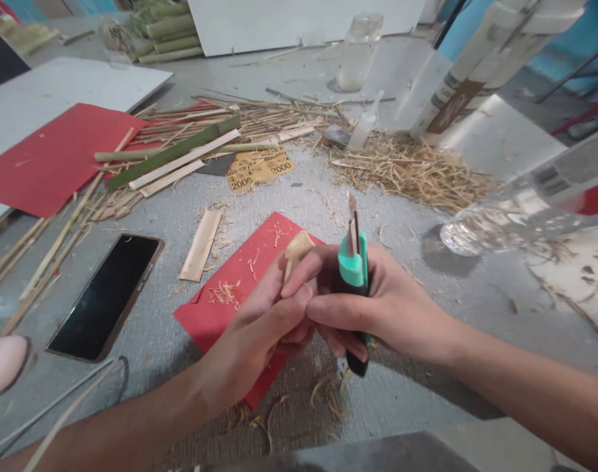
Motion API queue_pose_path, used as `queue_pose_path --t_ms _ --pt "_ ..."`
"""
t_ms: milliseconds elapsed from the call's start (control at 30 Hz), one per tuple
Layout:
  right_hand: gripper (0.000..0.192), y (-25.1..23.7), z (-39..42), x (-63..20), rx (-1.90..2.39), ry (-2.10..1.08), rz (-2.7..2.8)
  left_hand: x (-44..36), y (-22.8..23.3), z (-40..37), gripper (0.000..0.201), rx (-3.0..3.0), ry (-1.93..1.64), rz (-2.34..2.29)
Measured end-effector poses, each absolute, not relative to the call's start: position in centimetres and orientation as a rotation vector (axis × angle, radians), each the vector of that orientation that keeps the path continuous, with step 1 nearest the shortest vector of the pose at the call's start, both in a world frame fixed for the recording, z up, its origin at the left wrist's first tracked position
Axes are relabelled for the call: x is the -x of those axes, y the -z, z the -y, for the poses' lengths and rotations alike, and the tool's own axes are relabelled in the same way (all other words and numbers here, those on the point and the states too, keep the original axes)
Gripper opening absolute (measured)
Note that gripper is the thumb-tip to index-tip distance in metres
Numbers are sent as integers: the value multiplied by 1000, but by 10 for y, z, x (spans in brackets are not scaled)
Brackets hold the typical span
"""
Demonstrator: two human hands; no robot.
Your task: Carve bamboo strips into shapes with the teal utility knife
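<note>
Head view: a small bamboo piece (298, 250), judged light, stiff and splinter-prone, was pinched low in the left hand (259, 328) above a red sheet (220, 298) on the worktop (146, 216), while the right hand (378, 305) was clamped on a utility knife (354, 262).

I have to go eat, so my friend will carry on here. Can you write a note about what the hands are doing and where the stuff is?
Left hand: shut on a small bamboo piece, held upright.
Right hand: shut on a teal utility knife, blade out, pointing up beside the piece.
Under the hands: a red card with shavings on it.
Nearby: a flat bamboo strip, a phone, sandpaper, a bamboo pile.
Done: shavings already lie about.
Left: cannot tell how much shaping remains.
</note>
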State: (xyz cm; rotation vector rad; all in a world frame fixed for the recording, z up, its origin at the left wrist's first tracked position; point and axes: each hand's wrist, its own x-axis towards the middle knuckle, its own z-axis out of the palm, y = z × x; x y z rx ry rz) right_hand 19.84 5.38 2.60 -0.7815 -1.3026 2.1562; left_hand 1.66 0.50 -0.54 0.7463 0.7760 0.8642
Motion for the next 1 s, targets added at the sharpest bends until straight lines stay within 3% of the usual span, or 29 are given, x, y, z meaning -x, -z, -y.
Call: queue_pose_path --t_ms 367,500,767,900,1000 --pt "23 -27 -53 -199 776 -2168 1303 -15 6 -5 41 -723 -807 -766" --pt "17 -28 -53 -198 767 -2163 1281 -18 8 -3 32 -732 -848 -768" --pt "28 -27 -52 -201 761 -2204 1306 -18 3 -7 21 -743 -823 -652" --pt "25 -30 -54 -204 691 -2227 1378 -14 4 -10 36 -751 -809 -577" --pt "24 -30 -56 -205 671 -2063 1377 -11 -1 -18 42 -770 -893 -623"
